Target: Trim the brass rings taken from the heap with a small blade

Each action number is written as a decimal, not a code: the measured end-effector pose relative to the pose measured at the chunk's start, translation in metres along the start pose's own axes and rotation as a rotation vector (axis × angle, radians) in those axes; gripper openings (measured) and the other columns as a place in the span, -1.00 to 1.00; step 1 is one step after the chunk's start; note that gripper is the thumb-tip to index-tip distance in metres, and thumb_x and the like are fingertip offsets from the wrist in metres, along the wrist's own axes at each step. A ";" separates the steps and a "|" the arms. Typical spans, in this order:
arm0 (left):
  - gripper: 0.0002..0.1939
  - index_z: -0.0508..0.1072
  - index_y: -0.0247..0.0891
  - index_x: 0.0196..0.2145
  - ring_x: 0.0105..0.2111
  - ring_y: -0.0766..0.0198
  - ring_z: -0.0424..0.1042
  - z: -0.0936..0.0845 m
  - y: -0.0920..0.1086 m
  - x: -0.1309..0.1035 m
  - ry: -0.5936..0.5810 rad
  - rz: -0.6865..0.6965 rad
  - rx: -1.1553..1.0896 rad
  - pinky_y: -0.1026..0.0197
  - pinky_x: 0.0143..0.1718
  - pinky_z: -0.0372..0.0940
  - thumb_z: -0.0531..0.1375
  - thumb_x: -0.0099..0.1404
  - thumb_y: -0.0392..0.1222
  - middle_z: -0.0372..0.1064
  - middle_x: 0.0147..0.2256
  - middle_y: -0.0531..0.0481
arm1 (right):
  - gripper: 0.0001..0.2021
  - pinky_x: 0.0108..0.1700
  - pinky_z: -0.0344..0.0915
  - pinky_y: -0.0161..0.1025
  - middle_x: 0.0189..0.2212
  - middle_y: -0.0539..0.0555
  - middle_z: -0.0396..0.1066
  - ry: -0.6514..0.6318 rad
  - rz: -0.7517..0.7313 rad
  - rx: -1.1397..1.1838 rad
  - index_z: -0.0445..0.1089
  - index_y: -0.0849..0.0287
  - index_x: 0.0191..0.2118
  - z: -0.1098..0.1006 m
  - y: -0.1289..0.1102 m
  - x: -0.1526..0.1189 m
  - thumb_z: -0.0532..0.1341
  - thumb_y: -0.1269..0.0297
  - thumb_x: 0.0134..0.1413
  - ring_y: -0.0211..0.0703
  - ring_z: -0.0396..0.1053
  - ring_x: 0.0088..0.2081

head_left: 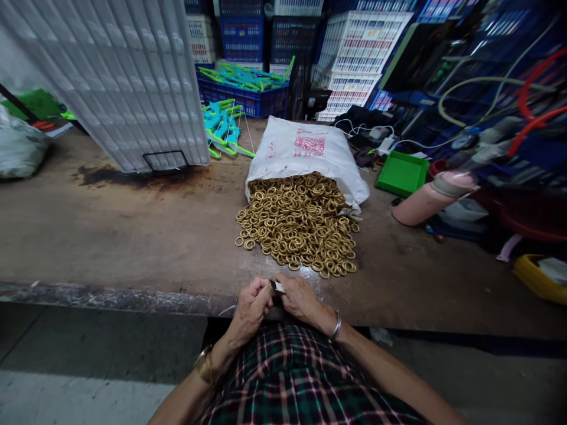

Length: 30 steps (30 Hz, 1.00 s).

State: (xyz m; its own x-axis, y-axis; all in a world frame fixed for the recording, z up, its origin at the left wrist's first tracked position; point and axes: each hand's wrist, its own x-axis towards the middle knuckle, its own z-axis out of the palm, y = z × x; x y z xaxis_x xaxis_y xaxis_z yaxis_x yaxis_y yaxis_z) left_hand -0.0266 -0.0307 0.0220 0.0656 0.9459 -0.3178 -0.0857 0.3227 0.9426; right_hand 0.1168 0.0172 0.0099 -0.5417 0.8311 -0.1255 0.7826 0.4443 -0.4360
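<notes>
My left hand (253, 308) and my right hand (302, 300) meet at the table's front edge, both with closed fingers. A small white piece (279, 287) with a dark end shows between them, gripped by the right fingers; its kind is too small to make out. Whatever the left fingers pinch is hidden. Just beyond my hands lies a heap of brass-coloured rings (305, 227). They spill from the open mouth of a white sack (283, 144) with red print, which lies on its side.
On the wooden table (133, 236), a ribbed translucent panel (146, 77) stands at left. Turquoise and green frames (225, 127) lie behind. To the right are a green tray (402, 173), a tilted pink bottle (427, 200) and a yellow container (535, 280). Stacked crates (354, 44) fill the back.
</notes>
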 end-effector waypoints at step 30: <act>-0.73 0.28 -0.30 -0.49 -0.57 0.42 0.30 -0.005 0.004 0.015 -0.010 -0.203 -0.637 0.41 -0.66 0.15 0.27 0.01 -0.08 0.30 -0.53 0.07 | -0.82 -0.40 0.07 -0.34 -0.55 -0.03 0.28 0.239 0.096 0.394 0.19 0.14 -0.41 -0.024 0.013 0.006 -0.06 0.28 0.15 -0.27 0.24 -0.48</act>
State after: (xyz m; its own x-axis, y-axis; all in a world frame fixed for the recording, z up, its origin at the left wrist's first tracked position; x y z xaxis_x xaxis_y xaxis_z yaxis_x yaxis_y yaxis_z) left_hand -0.0312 -0.0153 0.0202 0.1515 0.8647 -0.4790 -0.6410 0.4548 0.6183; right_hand 0.1311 0.0355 0.0248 -0.3509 0.9364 0.0066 0.6245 0.2392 -0.7434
